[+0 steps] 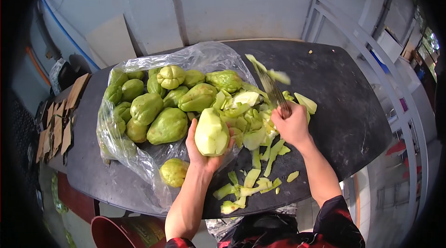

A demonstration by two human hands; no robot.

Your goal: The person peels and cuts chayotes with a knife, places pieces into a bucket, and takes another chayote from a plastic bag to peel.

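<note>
Unpeeled chayotes [168, 125] filled the clear bag [216, 52] at ten o'clock from the left hand [203, 160], with another between seven and eight; these appeared outstanding. The left hand cradled a pale chayote [212, 132], skinned on its visible side. Peelings [254, 139] lay at three and five o'clock from it. Beyond, at three, the right hand [293, 123] gripped a blurred knife [270, 85], peel clinging. Around the worktop [341, 104]: cardboard [76, 92], nine o'clock; bucket [111, 234], seven; railing [348, 24], two. Loose plastic and peelings cluttered the working area.
</note>
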